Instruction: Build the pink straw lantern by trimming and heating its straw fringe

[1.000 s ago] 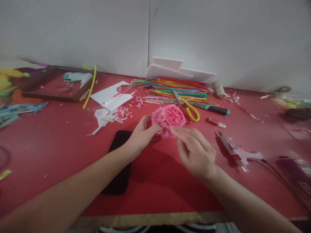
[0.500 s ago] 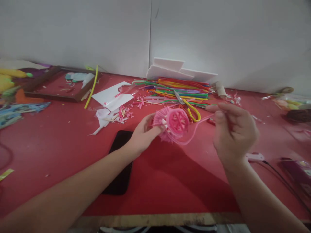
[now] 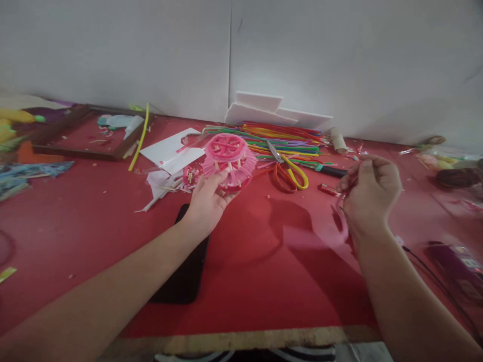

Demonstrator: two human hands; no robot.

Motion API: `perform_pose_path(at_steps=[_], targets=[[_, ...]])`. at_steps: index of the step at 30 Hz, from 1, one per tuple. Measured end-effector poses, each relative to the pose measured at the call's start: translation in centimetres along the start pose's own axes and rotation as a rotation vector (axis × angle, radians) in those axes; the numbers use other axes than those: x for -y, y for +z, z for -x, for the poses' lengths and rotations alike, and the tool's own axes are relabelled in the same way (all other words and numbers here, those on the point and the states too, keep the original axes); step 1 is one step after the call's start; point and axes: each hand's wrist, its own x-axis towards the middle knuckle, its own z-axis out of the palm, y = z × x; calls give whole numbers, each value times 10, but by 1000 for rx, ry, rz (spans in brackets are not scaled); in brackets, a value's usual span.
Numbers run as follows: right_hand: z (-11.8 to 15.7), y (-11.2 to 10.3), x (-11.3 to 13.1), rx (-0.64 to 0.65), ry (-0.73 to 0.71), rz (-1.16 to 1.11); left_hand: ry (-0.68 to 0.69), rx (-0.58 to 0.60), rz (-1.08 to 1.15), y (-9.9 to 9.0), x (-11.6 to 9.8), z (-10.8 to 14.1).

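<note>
My left hand [image 3: 208, 203] grips a pink round craft piece [image 3: 226, 147], its fingers around the lower side. The piece has a ring-shaped top with spokes, short pale sticks and a fringed pink skirt. On the right, my right hand [image 3: 372, 193] is raised above the table, fingers pinched on a pink pipe cleaner [image 3: 342, 229]. That strand hangs below the hand and smears with motion to the left. Scissors [image 3: 279, 158] with yellow and orange handles lie open between the hands, beyond them. A black phone [image 3: 184, 279] lies partly under my left forearm.
Coloured pipe cleaners [image 3: 290, 138] are heaped before white boards [image 3: 260, 114] at the wall. Pink and pale scraps [image 3: 190, 177] lie beside white paper [image 3: 171, 148]. A brown frame [image 3: 75, 151] is at far left, a cardboard roll [image 3: 337, 141] and purple box [image 3: 455, 269] at right.
My left hand has moved left and up with the craft piece, turning its ringed top upward. The pink strand, earlier stretched from the piece to my right hand, now hangs loose from that hand.
</note>
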Motion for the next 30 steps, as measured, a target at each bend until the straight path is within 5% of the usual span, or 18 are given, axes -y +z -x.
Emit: perform_pose_path(at_steps=[6, 11, 14, 18, 23, 30], targets=[[18, 10, -22, 235, 137, 154, 33, 1, 76, 3, -5, 2], [20, 9, -17, 497, 27, 521, -51, 30, 38, 5, -5, 5], [4, -18, 4, 574, -112, 848, -98, 54, 8, 4, -4, 6], [-12, -80, 22, 531, -39, 1016, -150, 127, -43, 4, -6, 7], [-4, -153, 7, 640, 93, 1173, -224, 130, -91, 2, -8, 10], [4, -183, -19, 775, 21, 1082, -306, 265, -196, 0, -11, 11]])
